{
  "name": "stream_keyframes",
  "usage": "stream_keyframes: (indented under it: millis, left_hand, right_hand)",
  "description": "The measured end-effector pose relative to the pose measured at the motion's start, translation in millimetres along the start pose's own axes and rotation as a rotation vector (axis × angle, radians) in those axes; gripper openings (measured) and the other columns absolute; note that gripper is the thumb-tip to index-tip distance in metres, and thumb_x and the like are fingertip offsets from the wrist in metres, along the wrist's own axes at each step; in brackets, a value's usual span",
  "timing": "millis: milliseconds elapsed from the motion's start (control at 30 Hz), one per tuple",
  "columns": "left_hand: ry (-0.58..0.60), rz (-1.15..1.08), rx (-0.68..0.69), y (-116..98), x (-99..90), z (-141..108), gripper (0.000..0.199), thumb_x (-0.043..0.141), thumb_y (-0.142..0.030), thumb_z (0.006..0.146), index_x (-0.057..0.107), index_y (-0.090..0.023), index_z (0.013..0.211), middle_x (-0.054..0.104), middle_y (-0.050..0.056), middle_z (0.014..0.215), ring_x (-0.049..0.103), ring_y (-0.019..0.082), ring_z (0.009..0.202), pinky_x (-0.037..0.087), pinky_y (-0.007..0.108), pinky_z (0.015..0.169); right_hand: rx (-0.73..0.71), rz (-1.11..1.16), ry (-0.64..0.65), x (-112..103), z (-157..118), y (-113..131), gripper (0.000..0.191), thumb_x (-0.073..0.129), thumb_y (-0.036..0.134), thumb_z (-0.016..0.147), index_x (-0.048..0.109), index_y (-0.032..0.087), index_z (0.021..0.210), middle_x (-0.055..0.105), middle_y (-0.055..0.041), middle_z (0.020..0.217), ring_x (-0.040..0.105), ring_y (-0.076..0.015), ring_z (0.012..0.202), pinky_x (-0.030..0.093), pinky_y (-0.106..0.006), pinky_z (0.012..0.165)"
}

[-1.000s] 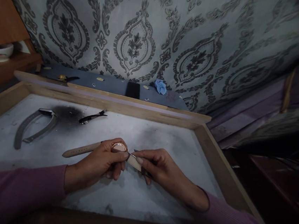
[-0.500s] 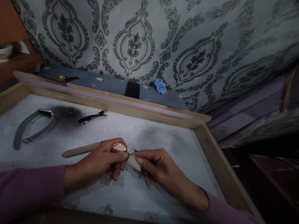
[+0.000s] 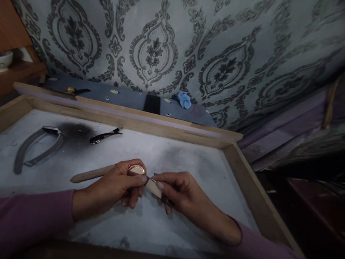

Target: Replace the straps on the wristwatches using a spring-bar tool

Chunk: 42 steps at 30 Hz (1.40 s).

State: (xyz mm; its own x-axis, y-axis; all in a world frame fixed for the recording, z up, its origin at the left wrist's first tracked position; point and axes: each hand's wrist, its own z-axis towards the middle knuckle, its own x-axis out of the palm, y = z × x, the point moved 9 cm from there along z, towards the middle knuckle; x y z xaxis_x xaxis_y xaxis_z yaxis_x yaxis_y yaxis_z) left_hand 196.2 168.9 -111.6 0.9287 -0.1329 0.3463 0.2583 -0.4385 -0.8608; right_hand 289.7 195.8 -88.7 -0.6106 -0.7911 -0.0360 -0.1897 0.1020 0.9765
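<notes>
A round gold-rimmed watch (image 3: 136, 170) with a beige strap (image 3: 92, 174) is held in my left hand (image 3: 118, 189), thumb and fingers closed on its case. One half of the strap extends to the left, the other runs down to the right under my right hand (image 3: 181, 191). Between my right thumb and forefinger is a thin metal tool (image 3: 151, 179), its tip at the edge of the watch case where the strap joins. The rest of the tool is mostly hidden by my fingers.
A grey-strapped watch (image 3: 24, 148) and a dark watch (image 3: 105, 135) lie in the wood-framed tray (image 3: 247, 175). Behind its back rim, a blue cloth surface holds a black flat object (image 3: 152, 104), a crumpled blue item (image 3: 184, 100) and a gold-and-black watch (image 3: 77, 91).
The view has shifted very slightly. Both hands keep their grips, with the tool tip still at the watch case.
</notes>
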Motion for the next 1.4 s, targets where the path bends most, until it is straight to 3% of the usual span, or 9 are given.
stream_keyframes:
  millis: [367, 633, 867, 1400]
  left_hand:
    - [-0.002, -0.013, -0.026, 0, 0.1, 0, 0.021, 0.065, -0.032, 0.078, 0.049, -0.019, 0.075, 0.056, -0.006, 0.053, 0.045, 0.004, 0.032, 0.021, 0.015, 0.03]
    - [0.011, -0.04, -0.016, 3, -2.3, 2, 0.019, 0.065, -0.031, 0.079, 0.05, -0.019, 0.076, 0.057, -0.006, 0.054, 0.045, 0.004, 0.032, 0.021, 0.015, 0.03]
    - [-0.002, -0.018, -0.027, 1, -0.8, 0, 0.021, 0.066, -0.032, 0.078, 0.05, -0.018, 0.076, 0.057, -0.005, 0.054, 0.044, 0.004, 0.032, 0.021, 0.015, 0.03]
    - [-0.002, 0.009, -0.018, -3, 0.2, 0, 0.02, 0.064, -0.034, 0.078, 0.051, -0.018, 0.074, 0.056, -0.006, 0.052, 0.041, 0.004, 0.031, 0.02, 0.015, 0.03]
  right_hand:
    - [-0.001, -0.019, -0.02, 0, -1, 7, 0.029, 0.058, 0.039, 0.088, 0.068, 0.012, 0.087, 0.058, 0.0007, 0.064, 0.052, -0.0054, 0.046, 0.037, -0.017, 0.042]
    - [0.019, -0.081, -0.024, -1, -2, 6, 0.025, 0.052, 0.037, 0.092, 0.06, 0.013, 0.087, 0.059, 0.002, 0.058, 0.037, -0.0037, 0.038, 0.025, -0.017, 0.035]
    - [0.011, -0.069, -0.042, -2, 0, 2, 0.029, 0.052, 0.042, 0.092, 0.055, 0.014, 0.089, 0.06, 0.0001, 0.062, 0.056, -0.0081, 0.049, 0.031, -0.016, 0.037]
    - [0.012, -0.056, -0.019, 0, 4, 0, 0.026, 0.051, 0.041, 0.092, 0.053, 0.015, 0.093, 0.058, 0.0004, 0.064, 0.057, -0.0089, 0.051, 0.033, -0.016, 0.041]
